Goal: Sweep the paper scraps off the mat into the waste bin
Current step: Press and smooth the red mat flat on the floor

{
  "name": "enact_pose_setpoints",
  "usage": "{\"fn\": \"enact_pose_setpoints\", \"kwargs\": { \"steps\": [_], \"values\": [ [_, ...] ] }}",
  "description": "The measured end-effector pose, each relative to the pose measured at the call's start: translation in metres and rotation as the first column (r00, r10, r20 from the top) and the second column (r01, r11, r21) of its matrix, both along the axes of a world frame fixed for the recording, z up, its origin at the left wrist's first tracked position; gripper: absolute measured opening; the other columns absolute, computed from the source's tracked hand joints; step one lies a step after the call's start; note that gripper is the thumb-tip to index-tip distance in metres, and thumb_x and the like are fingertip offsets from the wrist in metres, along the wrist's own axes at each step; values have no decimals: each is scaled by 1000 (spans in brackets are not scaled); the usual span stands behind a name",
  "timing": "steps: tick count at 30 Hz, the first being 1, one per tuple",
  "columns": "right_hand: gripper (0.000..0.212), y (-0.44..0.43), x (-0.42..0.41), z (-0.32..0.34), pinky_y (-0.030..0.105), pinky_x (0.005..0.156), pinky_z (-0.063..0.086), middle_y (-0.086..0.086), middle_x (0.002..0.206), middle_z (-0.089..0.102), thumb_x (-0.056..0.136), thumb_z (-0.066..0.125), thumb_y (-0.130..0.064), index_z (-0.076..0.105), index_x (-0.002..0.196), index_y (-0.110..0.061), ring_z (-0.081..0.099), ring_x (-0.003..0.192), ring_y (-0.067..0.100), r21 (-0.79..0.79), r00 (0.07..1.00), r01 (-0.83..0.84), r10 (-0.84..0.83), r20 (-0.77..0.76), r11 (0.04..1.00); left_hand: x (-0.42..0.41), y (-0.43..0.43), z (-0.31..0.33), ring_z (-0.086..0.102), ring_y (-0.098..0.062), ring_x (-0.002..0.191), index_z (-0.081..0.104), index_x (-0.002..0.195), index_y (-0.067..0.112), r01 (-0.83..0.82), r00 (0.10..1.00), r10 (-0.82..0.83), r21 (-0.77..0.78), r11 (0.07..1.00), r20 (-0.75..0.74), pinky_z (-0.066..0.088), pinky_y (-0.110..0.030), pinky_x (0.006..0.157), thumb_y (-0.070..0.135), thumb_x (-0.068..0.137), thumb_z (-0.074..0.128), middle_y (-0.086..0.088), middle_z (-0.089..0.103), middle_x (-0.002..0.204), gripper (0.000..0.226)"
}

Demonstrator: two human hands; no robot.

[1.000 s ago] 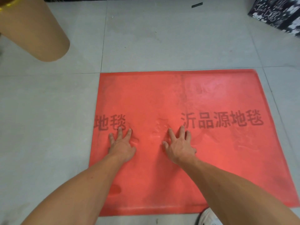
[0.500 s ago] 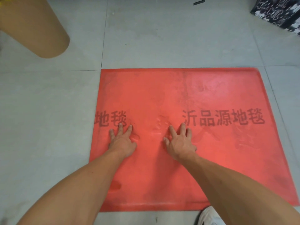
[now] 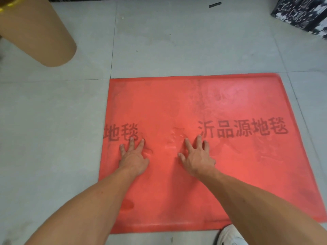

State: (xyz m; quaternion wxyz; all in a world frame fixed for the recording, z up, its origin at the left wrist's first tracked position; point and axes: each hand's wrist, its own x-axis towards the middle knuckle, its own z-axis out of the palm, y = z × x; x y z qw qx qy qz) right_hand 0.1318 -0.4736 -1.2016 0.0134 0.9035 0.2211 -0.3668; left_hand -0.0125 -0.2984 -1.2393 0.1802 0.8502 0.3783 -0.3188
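A red mat [image 3: 230, 165] with dark printed characters lies flat on the grey tiled floor. My left hand [image 3: 133, 157] rests palm down on the mat's left-middle part, fingers spread. My right hand [image 3: 196, 156] lies palm down a little to its right, fingers also spread. Neither hand holds anything. I see no paper scraps on the mat. A tan cylindrical waste bin [image 3: 35, 34] stands on the floor at the upper left, apart from the mat.
A black box with a white pattern [image 3: 304, 13] sits at the upper right. A small dark strip [image 3: 215, 4] lies on the far floor. A white shoe [image 3: 230, 235] shows at the bottom edge, just below the mat.
Both hands stay flat on the mat in the same spot. The view has shifted slightly, so the mat sits a bit higher in the frame.
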Motion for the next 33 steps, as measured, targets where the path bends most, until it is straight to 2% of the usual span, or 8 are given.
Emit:
{"fn": "enact_pose_setpoints", "kwargs": {
  "steps": [7,10,12,14,16,22,27,33],
  "values": [
    [63,2,-1,2,70,97,33,-3,162,-12,95,38,-59,12,151,-44,-7,148,29,15,1000,23,-23,-7,1000,0,2,2,-12,-30,150,0,156,32,0,1000,0,-9,1000,-19,-10,-47,119,47,88,42,-7,-1,165,81],
    [61,6,-2,6,78,98,23,3,161,-1,96,35,-57,15,151,-39,-5,148,31,-5,996,-55,55,76,998,5,5,17,2,-30,151,11,154,40,-80,997,80,-23,997,2,16,-48,120,51,85,41,0,2,165,76],
    [61,11,-1,9,78,98,21,5,160,5,97,34,-56,16,151,-36,-4,148,30,2,984,-119,117,137,993,11,8,34,20,-31,144,26,150,39,-93,994,91,27,995,56,30,-47,113,50,89,45,-2,19,160,64],
    [60,20,5,11,77,99,23,4,160,6,97,35,-55,18,151,-34,-4,148,29,29,979,-139,133,157,990,21,15,49,33,-31,135,38,145,33,-61,990,44,122,991,133,37,-46,107,47,91,46,-4,37,149,56],
    [58,34,16,14,75,101,23,3,160,6,98,36,-54,21,150,-33,-3,148,28,63,978,-145,133,160,988,31,27,55,39,-31,130,45,141,28,-54,979,18,172,984,203,39,-45,104,45,92,47,-6,44,141,51],
    [57,99,59,19,74,102,27,2,160,9,98,40,-51,24,149,-32,1,149,25,197,977,-177,148,153,964,71,82,49,38,-33,133,43,143,17,-56,947,2,157,986,321,36,-43,109,37,93,50,-10,45,145,55],
    [58,158,87,15,74,103,24,4,161,8,98,40,-49,22,150,-30,1,150,26,246,956,-266,222,192,932,99,133,39,19,-34,147,31,151,13,-84,931,32,129,988,364,14,-40,121,36,95,49,-16,28,157,63],
    [62,219,93,-3,76,105,15,-1,164,-2,98,38,-53,14,153,-37,-11,150,27,234,953,-291,258,161,928,122,174,33,1,-34,150,15,156,14,-46,956,2,140,989,295,-2,-37,122,42,99,44,-18,9,162,70]
  ]
}}
